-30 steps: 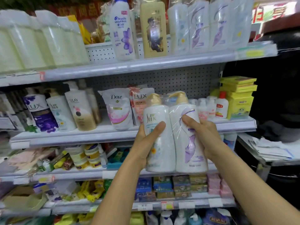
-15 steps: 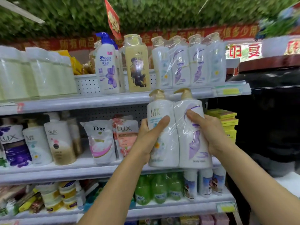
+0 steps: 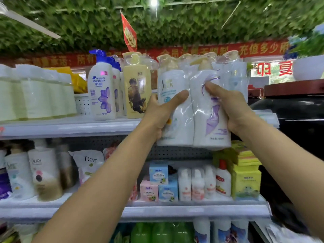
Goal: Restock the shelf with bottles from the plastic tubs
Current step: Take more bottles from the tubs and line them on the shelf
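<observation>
Head view is showing both hands, left [image 3: 157, 116] and right [image 3: 233, 109], gripping a wrapped twin-pack [image 3: 192, 111] raised before the top shelf [image 3: 70, 127], whose bottom looks to be needing a lift over the lip into the gap beside matching packs.

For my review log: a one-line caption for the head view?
Left hand and right hand lift a shrink-wrapped twin pack of bottles toward the top shelf.

View: single head camera, wide-angle.
Position: close before the store shelves [image 3: 70, 127], at arm's reach.
Facing: forward, tilted up; leafy ceiling [image 3: 175, 23] fills the top.
Foreground: both forearms enter from below.
</observation>
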Available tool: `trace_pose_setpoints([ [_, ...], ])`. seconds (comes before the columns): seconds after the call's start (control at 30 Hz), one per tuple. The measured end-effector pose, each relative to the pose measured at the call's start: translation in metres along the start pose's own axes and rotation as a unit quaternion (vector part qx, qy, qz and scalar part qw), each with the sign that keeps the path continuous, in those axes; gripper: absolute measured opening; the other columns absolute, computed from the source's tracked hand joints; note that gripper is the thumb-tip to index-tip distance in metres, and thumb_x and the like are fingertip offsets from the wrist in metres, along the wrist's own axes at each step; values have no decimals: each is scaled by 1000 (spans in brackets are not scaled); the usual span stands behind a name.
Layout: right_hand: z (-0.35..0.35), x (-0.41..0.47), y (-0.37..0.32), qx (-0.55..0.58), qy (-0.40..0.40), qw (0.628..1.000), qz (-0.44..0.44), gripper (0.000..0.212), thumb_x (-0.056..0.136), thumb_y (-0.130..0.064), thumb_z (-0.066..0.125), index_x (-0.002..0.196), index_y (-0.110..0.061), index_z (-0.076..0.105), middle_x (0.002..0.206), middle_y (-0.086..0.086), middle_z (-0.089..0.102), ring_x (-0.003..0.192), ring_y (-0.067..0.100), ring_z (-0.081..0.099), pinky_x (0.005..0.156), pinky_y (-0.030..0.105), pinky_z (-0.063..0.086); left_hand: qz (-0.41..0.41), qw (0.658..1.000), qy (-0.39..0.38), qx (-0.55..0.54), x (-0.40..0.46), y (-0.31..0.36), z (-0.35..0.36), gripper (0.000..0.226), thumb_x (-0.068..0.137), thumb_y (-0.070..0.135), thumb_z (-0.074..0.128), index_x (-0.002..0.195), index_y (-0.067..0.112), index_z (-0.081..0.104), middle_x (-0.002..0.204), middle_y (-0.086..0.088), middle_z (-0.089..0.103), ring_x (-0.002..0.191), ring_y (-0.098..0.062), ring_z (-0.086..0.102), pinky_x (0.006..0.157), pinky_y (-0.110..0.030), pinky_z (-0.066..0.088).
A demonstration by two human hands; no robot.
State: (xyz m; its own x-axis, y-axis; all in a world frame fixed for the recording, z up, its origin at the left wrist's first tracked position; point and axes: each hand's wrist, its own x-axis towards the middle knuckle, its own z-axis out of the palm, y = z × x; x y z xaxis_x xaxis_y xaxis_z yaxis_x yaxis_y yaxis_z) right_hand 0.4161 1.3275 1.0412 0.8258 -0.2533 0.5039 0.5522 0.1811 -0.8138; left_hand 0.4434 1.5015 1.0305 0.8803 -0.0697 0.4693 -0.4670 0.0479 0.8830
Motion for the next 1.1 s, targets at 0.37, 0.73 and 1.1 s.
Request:
trace_pose_setpoints([
  [0.37,13,99,-31,-27,-47,998,-42,52,67,-36,83,106,-3,71,95,11,76,85,26,73,79,38,59,51,998,17,-44,83,38,7,54,77,33,84,119,15,55,105,-6,74,80,-16,73,63,-31,61],
  [0.73,4,143,-4,-46,-84,991,-90,26,80,-26,77,101,-14,66,84,0,74,76,16,70,69,28,54,81,997,3,-17,123,18,5,68,74,29,86,130,13,51,115,-8,72,100,-27,72,68,-41,61],
  [1.1,5,145,24,-118,-53,989,-67,36,79,-43,75,99,-15,65,88,1,69,78,15,66,76,31,54,52,998,26,-6,129,-12,12,63,82,33,78,132,13,45,114,-7,70,97,-20,70,59,-24,55],
])
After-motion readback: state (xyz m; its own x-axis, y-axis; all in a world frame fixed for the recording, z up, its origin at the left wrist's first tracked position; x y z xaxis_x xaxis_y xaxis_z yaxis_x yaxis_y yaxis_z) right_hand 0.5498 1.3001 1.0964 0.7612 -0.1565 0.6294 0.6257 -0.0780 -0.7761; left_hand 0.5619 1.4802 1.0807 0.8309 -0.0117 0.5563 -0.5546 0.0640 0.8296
